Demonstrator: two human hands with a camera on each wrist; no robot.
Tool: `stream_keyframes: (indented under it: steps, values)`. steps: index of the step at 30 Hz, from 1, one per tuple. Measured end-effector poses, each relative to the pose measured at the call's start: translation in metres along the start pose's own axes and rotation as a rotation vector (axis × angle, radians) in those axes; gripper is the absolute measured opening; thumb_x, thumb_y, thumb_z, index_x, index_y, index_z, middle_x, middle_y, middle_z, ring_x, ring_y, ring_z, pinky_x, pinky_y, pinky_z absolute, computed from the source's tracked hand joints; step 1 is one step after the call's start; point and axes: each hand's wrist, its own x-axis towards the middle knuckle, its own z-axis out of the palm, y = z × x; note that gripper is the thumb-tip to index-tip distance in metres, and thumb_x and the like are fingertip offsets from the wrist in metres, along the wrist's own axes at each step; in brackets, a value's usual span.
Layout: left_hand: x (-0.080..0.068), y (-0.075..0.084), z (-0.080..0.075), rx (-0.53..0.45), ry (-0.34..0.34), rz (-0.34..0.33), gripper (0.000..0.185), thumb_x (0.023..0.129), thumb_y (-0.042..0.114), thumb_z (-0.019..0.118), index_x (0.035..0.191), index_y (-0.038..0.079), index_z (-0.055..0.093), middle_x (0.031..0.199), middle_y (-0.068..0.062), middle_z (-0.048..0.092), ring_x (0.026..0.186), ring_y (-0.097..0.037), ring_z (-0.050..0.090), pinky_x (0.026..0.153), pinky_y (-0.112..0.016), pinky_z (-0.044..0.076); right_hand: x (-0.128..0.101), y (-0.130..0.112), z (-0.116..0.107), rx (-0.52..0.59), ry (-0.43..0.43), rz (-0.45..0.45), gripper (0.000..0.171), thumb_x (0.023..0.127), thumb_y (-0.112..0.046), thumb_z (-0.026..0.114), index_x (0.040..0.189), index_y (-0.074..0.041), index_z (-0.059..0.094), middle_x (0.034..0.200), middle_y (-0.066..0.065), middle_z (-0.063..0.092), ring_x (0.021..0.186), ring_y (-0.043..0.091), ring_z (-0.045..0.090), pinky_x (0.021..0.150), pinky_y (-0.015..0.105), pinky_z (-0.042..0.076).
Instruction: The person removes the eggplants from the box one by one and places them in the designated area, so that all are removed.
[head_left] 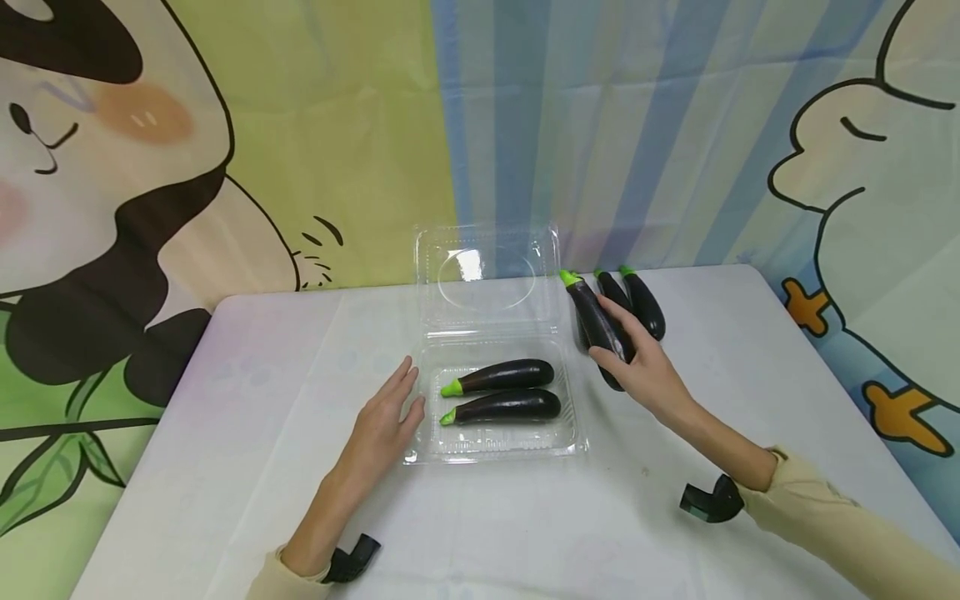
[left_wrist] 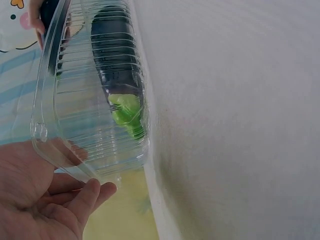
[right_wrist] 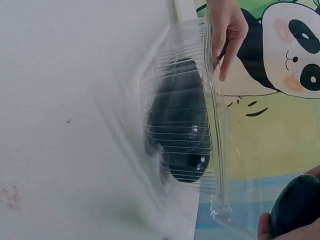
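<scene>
A clear plastic clamshell box [head_left: 495, 446] lies with its lid raised at the back. Inside its base are two dark eggplants with green stems, the upper eggplant [head_left: 510, 375] and the lower eggplant [head_left: 510, 406], lying side by side. My left hand [head_left: 386, 421] rests by the box's left edge, its fingers extended; the left wrist view shows fingertips [left_wrist: 92, 192] at the rim. To the right of the box, my right hand [head_left: 637, 358] grips another eggplant [head_left: 592, 317] between thumb and fingers, stem pointing away. The right wrist view catches only part of this eggplant [right_wrist: 295, 205].
Behind the right hand lie more eggplants [head_left: 643, 304] near the table's back edge, partly covered by the held one. A white cloth covers the table [head_left: 525, 525]. A printed curtain [head_left: 360, 125] hangs directly behind it. Black wrist mounts [head_left: 712, 500] sit on both forearms.
</scene>
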Motion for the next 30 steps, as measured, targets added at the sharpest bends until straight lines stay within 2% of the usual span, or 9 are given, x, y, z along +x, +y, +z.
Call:
stream_keyframes:
  steps: [4,10,16,20,26,29,30]
  values:
    - [0.000,0.000,0.000,0.005,0.002,-0.002,0.048,0.088,0.014,0.058,0.132,-0.003,0.046,0.145,-0.013,0.039,0.128,-0.028,0.045,0.100,-0.041,0.043,-0.005,0.004,-0.001,-0.026,0.005,0.017,0.071,0.089,-0.024,0.057,0.146,-0.038,0.016,0.149,0.012,0.021,0.114,0.034,0.041,0.077,0.033,0.048]
    - [0.000,0.000,-0.001,0.002,-0.010,-0.014,0.048,0.089,0.015,0.057,0.133,-0.002,0.046,0.145,-0.013,0.039,0.129,-0.027,0.044,0.101,-0.041,0.042,-0.011,0.008,-0.001,-0.063,0.019,-0.003,0.068,0.092,-0.027,0.053,0.147,-0.034,0.012,0.154,0.006,0.014,0.126,0.034,0.034,0.086,0.043,0.048]
    - [0.000,0.001,-0.001,-0.003,-0.031,-0.032,0.048,0.090,0.017,0.055,0.134,0.000,0.045,0.146,-0.011,0.037,0.130,-0.026,0.043,0.103,-0.041,0.041,-0.018,0.014,0.006,-0.049,0.014,-0.032,0.066,0.096,-0.022,0.046,0.148,-0.028,0.007,0.155,0.006,0.008,0.136,0.033,0.023,0.097,0.053,0.040]
    - [0.000,0.001,-0.001,0.001,-0.030,-0.031,0.048,0.090,0.016,0.055,0.134,-0.001,0.045,0.146,-0.011,0.037,0.130,-0.026,0.043,0.102,-0.041,0.041,-0.024,0.020,0.011,-0.081,0.014,-0.062,0.062,0.096,-0.022,0.044,0.149,-0.019,0.011,0.155,0.009,0.012,0.140,0.034,0.018,0.104,0.059,0.032]
    - [0.000,0.002,-0.001,-0.001,-0.031,-0.033,0.049,0.089,0.016,0.056,0.134,-0.001,0.045,0.146,-0.012,0.037,0.130,-0.027,0.043,0.102,-0.041,0.041,-0.034,0.031,0.015,-0.132,0.014,-0.080,0.054,0.099,-0.027,0.038,0.147,-0.008,0.020,0.151,0.013,0.022,0.138,0.033,0.024,0.104,0.056,0.030]
    - [0.000,0.002,-0.001,0.000,-0.030,-0.036,0.048,0.089,0.015,0.056,0.134,-0.001,0.045,0.146,-0.011,0.037,0.130,-0.027,0.043,0.102,-0.041,0.041,-0.039,0.035,0.015,-0.126,0.007,-0.071,0.054,0.099,-0.029,0.035,0.147,-0.009,0.020,0.151,0.012,0.023,0.138,0.031,0.024,0.104,0.053,0.030]
    - [0.000,0.002,-0.001,0.002,-0.031,-0.036,0.048,0.089,0.015,0.056,0.134,0.000,0.045,0.147,-0.011,0.037,0.130,-0.026,0.043,0.102,-0.041,0.041,-0.040,0.036,0.015,-0.128,0.005,-0.063,0.053,0.100,-0.029,0.034,0.147,-0.011,0.019,0.152,0.010,0.022,0.138,0.030,0.024,0.106,0.048,0.030]
